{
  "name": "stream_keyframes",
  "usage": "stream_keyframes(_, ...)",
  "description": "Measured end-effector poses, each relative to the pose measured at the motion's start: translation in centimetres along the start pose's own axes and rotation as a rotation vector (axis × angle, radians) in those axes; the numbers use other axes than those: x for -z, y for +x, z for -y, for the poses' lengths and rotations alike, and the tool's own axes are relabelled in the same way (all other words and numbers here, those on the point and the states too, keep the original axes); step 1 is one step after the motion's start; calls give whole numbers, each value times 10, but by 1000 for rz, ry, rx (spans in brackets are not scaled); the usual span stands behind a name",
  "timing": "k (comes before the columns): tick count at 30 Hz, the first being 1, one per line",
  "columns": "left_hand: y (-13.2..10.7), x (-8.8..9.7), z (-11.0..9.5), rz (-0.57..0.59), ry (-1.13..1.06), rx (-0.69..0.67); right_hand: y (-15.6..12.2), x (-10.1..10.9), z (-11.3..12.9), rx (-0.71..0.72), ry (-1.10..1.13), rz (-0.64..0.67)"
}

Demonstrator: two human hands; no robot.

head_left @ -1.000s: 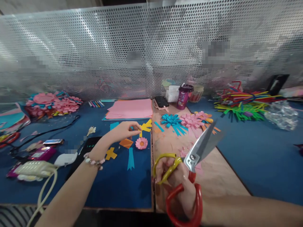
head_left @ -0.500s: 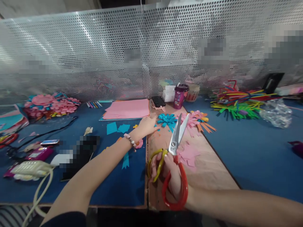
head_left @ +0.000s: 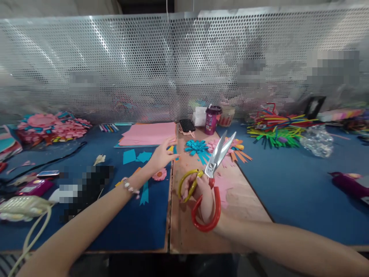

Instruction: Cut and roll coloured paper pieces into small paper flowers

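1. Right hand [head_left: 205,192]: fingers wrapped through the scissors' [head_left: 211,166] handles; blades parted, pointing to one o'clock.
2. From it, a small pink paper flower [head_left: 160,174] lies near ten.
3. Left hand [head_left: 162,156], between ten and eleven: thumb and fingertips apart around yellow paper [head_left: 171,148]; I cannot tell whether they touch.
4. Blue paper flower [head_left: 196,148], twelve.

The place looked like a craft workshop: a perforated metal screen [head_left: 138,57] backed a blue-topped table [head_left: 294,192] carrying stacked coloured paper [head_left: 148,134], heaped paper flowers [head_left: 54,127], coloured pens [head_left: 108,127] and bundled bright strips [head_left: 278,124], with large scissors [head_left: 212,166] held above it.
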State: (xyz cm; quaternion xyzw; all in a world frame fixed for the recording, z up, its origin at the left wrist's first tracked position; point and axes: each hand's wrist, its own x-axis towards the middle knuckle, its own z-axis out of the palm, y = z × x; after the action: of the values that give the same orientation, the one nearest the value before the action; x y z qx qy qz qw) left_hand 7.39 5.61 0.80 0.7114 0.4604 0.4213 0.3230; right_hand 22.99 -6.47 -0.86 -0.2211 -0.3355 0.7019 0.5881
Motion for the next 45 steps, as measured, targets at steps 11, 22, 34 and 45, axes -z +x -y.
stream_keyframes(11, -57, 47, -14, -72, -118, 7, 9, 3, 3, -98, -193, 61)
stream_keyframes(22, -83, 44, -24, 454, -107, 135, 30, 8, -4, -206, -216, -72)
stream_keyframes(34, -88, 34, -33, 532, 69, 50, 29, 8, 2, -280, -333, 54)
stream_keyframes(45, -91, 30, -38, 504, -34, 49, 33, 2, 12, -245, -467, 163)
